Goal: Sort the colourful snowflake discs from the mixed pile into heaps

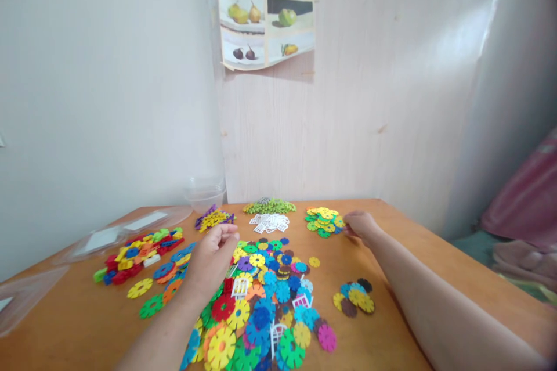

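My left hand hovers above the left side of a big mixed pile of notched plastic discs. Its fingers curl in towards the thumb, and whatever may be between them is hidden. Further right, my right hand is at the right edge of a small heap of yellow and green notched discs. The fingers of that hand are bent downward and closed, and I cannot make out what they hold. White window-shaped pieces lie among the mixed discs.
Building bricks lie left, beside larger discs. Along the back are purple and yellow pieces, green pieces, white lattice pieces and clear tubs. A small disc cluster sits near my right forearm; clear lids lie left.
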Available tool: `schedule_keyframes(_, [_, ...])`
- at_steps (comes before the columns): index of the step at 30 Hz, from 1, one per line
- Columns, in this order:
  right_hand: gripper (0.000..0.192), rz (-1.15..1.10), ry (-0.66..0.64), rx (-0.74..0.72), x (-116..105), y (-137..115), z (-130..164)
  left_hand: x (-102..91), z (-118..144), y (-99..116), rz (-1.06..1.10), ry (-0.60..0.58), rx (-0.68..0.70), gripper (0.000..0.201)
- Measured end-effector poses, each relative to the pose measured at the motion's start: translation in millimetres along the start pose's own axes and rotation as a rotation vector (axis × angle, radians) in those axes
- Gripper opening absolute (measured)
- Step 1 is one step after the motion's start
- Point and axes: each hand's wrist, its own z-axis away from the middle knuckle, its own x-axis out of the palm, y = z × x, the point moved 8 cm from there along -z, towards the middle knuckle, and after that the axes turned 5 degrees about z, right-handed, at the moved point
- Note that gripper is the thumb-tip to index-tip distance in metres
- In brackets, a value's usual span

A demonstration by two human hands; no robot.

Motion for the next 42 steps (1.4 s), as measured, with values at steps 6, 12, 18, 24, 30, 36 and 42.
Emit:
schedule_keyframes(6, [0.007, -0.020, -0.035, -0.013, 6.6, 4.1, -4.6, -11.3, -4.6, -5.2, -0.036, 0.080, -0.030, 0.037])
schedule_keyframes(12, [0.012, -0.013, -0.059, -0.034, 8.8, 3.3, -5.5, 0.9, -5.0, -12.5, -0.120, -0.038, -0.005, 0.029])
schedule_keyframes(18, [0.014, -0.018, -0.060, -0.036, 11.0, 2.7, -1.1, 25.2, 8.0, -0.7, -0.495, -0.242, 0.164, 0.026])
schedule_keyframes(24, [0.011, -0.010, -0.052, -0.022, 12.9, 5.1, -0.9, 35.1, 12.9, 2.2, -0.715, -0.335, 0.253, 0.017])
schedule_keyframes(30, [0.011, -0.020, -0.043, -0.031, 13.4, 2.2, 1.3, 36.3, 13.0, -1.2, -0.681, -0.344, 0.266, 0.016])
schedule_keyframes(36, [0.007, -0.029, -0.029, -0.053, 7.3, -7.8, 11.1, 37.4, 14.9, 4.1, -0.614, -0.351, 0.269, 0.016])
schedule_keyframes(42, [0.001, -0.051, -0.070, -0.114, 17.0, -33.8, 27.5, 40.3, 17.3, 8.0, -0.611, -0.361, 0.318, 0.017])
